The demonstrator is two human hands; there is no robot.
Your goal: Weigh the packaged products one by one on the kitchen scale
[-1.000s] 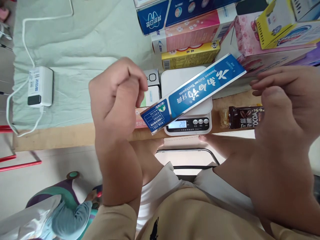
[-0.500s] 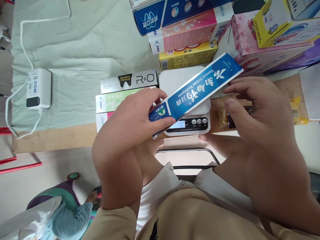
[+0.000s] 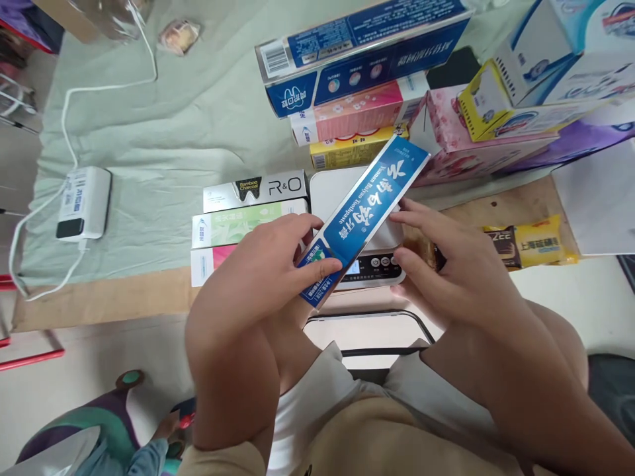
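Note:
A long blue toothpaste box [image 3: 367, 208] is gripped near its lower end by my left hand [image 3: 268, 258], thumb on the printed face. It slants up to the right above a white kitchen scale [image 3: 337, 182], covering much of its plate and part of its display. With fingers apart, my right hand [image 3: 446, 264] is at the box's right side; its index fingertip comes close to the edge, and whether it touches I cannot tell. Left of the scale lie a silver toothpaste box [image 3: 223, 196], a green one [image 3: 218, 227] and a pink-and-white one [image 3: 202, 268], partly behind my left hand.
Blue [image 3: 317, 86], pink [image 3: 357, 119] and yellow [image 3: 342, 151] boxes are stacked behind the scale. More cartons [image 3: 496, 99] stand at the right, near yellow packets [image 3: 540, 241]. A white power bank [image 3: 84, 201] with cables lies at left. Another person's sleeve [image 3: 149, 456] shows lower left.
The toothpaste box has turned steeper in my left hand. My right hand has moved left, closer to it. The view has shifted, showing more of the table's far side.

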